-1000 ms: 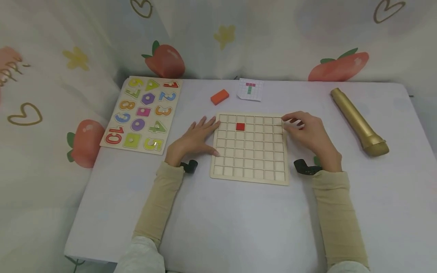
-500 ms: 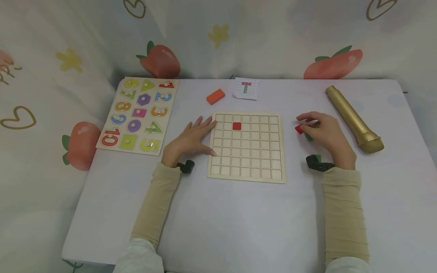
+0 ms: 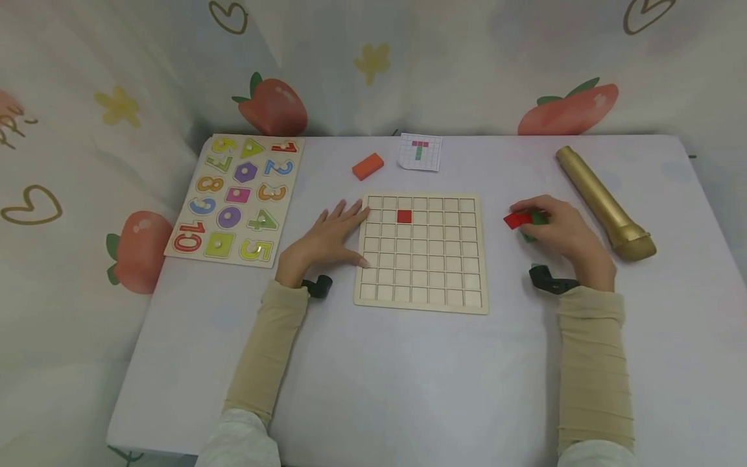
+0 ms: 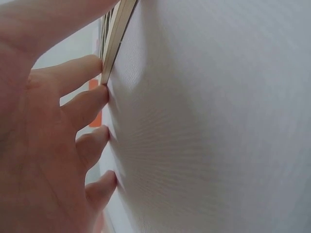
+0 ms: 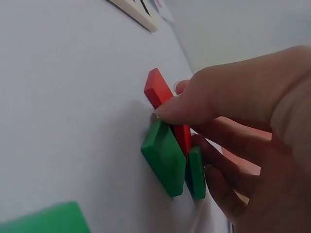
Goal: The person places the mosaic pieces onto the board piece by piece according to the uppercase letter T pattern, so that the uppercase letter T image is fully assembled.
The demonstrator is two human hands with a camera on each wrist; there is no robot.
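Note:
A wooden grid board point(image 3: 421, 308) lies flat mid-table, one red square tile point(image 3: 404, 216) set in its second row. My left hand point(image 3: 329, 237) is spread at the board's left edge, thumb and fingers straight; in the left wrist view its fingertips point(image 4: 103, 92) meet the edge and the tabletop. To the right of the board, my right hand point(image 3: 563, 230) pinches at a small cluster of red tiles point(image 3: 516, 220) and green tiles point(image 5: 165, 158). Its thumb lies across a red tile point(image 5: 156, 87), with curled fingers behind the cluster. Another green tile point(image 5: 48, 221) lies nearer the wrist.
Behind the board are an orange block point(image 3: 367, 167) and a paper card point(image 3: 420, 152) printed with a red and green T. A number-and-shape puzzle board point(image 3: 233, 201) lies at left. A gold microphone-shaped object point(image 3: 604, 201) lies at far right. Patterned curtains point(image 3: 443, 65) hang behind.
My right hand has moved right, from the board's upper right edge to the loose tiles, where more red now shows between its fingers. My left hand stays at the board's left edge.

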